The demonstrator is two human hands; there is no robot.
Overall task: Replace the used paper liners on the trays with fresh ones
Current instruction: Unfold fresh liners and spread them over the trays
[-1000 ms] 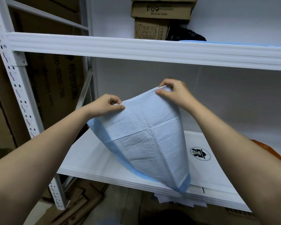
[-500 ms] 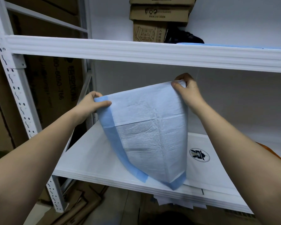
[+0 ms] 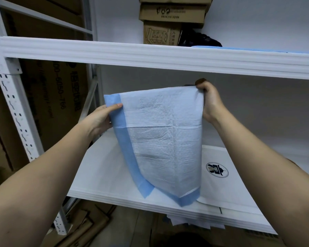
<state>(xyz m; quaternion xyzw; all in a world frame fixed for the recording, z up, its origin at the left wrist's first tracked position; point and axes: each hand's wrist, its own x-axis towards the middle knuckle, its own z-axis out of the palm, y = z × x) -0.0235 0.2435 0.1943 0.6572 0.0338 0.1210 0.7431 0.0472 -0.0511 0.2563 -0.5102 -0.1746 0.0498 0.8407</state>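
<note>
Both hands hold a blue-bordered paper liner (image 3: 161,136) up in the air above the lower shelf board (image 3: 103,175), between the two shelves of the white metal rack. The left hand (image 3: 101,118) pinches the liner's blue-edged upper corner, thumb lying flat over the front of the band and the other fingers hidden behind the sheet; the right hand (image 3: 208,100) has its fingers curled tight round the opposite upper corner, bunching it a little. The sheet hangs creased along its fold lines, and its lower corner just touches, or nearly touches, the front of the board — I cannot tell which. To do this step well, I judge the hands should draw apart until the top edge goes taut, keep both corners level so the folds fall open, then lower the far edge first and lay the liner flat; a hard tug would likely tear such thin paper. No tray shows plainly. A white sheet with a round dark logo (image 3: 217,169) lies on the board beside the liner. Above, on the upper shelf (image 3: 150,56), closed cardboard boxes (image 3: 168,24) stand stacked — their contents hidden — with something black (image 3: 198,40) and a flat blue layer (image 3: 257,49) to their right.
</note>
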